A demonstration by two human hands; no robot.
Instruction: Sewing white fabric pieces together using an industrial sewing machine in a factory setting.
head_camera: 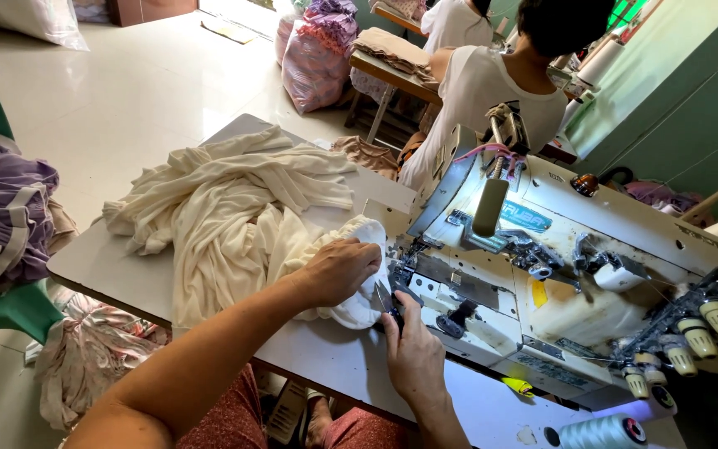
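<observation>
Pressing the cream fabric (351,283) flat just left of the sewing machine (558,266), the left hand (338,270) risks bunching cloth while the right hand (413,349) pinches small snips (388,303) closed-fingered beside it, possibly nicking fabric.

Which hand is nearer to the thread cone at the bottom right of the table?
Right. The right hand sits by the sewing machine, left of the thread cone. The left hand rests farther off on the cream fabric.

left of the hands, a green chair (10,312) holds purple garments (2,212). beyond them, a person in white (484,91) sits by a pink bag (317,54). a thread cone (600,432) stands right.
</observation>
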